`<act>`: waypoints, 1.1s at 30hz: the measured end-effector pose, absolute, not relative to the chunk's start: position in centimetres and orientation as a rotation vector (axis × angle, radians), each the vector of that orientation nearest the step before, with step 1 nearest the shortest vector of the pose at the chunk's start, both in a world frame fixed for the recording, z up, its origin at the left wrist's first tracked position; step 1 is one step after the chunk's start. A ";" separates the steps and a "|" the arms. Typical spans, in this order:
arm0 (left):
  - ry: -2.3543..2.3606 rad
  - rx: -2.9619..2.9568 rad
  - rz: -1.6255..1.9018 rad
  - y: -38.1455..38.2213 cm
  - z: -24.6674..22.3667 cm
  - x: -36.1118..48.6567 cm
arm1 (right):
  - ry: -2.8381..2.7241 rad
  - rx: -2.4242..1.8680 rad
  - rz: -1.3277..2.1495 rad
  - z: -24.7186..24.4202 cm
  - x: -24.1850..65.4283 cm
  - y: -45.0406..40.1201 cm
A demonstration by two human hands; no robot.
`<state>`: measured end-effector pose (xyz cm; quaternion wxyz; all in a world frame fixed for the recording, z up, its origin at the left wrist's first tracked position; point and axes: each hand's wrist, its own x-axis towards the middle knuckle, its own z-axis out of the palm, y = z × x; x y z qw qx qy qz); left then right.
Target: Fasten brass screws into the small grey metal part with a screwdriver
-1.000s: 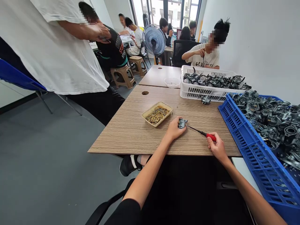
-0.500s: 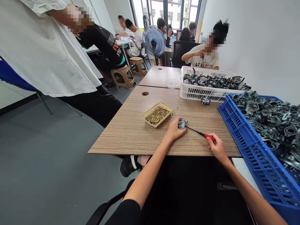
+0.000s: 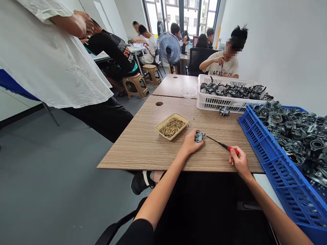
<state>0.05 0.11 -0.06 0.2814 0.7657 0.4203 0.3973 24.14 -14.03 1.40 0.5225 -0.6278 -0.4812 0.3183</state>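
Observation:
My left hand point(image 3: 190, 143) is closed round a small grey metal carburetor part point(image 3: 199, 136) above the wooden table point(image 3: 135, 143). In my right hand point(image 3: 239, 160) is a screwdriver point(image 3: 228, 148) with a red and black handle. Its dark shaft points left, and the tip is just right of the metal part, with a small gap between them. A beige tray point(image 3: 171, 126) of small brass-coloured pieces lies to the left, beyond my left hand.
At the right, a blue crate point(image 3: 270, 160) holds many metal carburetors. Behind it stands a white basket point(image 3: 219, 102) of similar parts, with one carburetor point(image 3: 224, 111) before it. A person in white stands at the left; another sits across the table.
The screwdriver and my right hand have moved slightly right, so the tip has come away from the metal part. My left hand still holds the part, now turned slightly.

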 end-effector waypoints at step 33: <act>1.000 1.578 1.235 -0.1 -0.2 -1.1 | -1.798 -1.659 0.081 0.6 19.2 -9.0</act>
